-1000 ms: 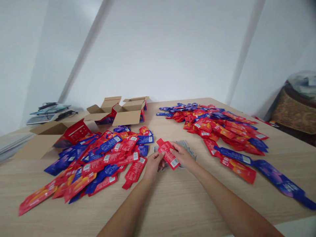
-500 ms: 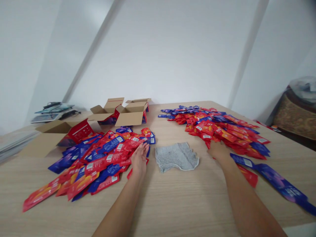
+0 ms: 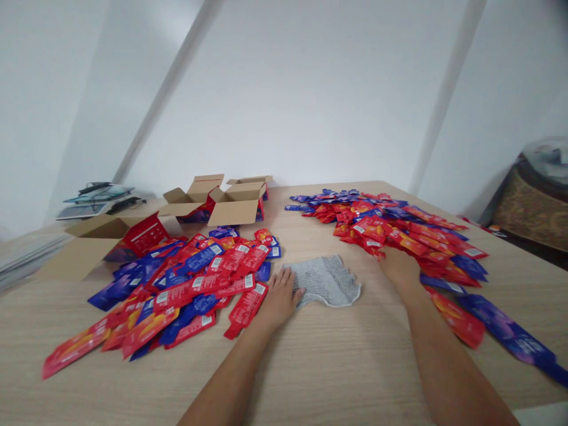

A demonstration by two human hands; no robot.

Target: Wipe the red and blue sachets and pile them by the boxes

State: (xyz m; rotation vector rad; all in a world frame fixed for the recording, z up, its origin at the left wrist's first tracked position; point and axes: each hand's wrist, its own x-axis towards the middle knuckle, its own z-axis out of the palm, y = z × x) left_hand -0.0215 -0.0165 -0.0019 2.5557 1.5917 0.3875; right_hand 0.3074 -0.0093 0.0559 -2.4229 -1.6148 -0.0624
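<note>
A grey knitted cloth piece, glove-like in outline, lies flat in the middle of the table. My left hand rests palm down at its left edge, fingers stretched out, with the fingertips and thumb touching the cloth. Just left of this hand, a red sachet lies at the edge of the left pile of red and blue sachets. My right hand is at the near left edge of the right pile of sachets, against red ones; its fingers are mostly hidden.
Open cardboard boxes stand behind the left pile, and another open box is at the left. Beside my right forearm lie a loose red sachet and a long blue packet strip. Papers and cables sit far left.
My left hand has moved right from the left pile onto the cloth's edge, uncovering a red sachet. My right hand has shifted slightly; the loose red sachet beside its forearm shows more.
</note>
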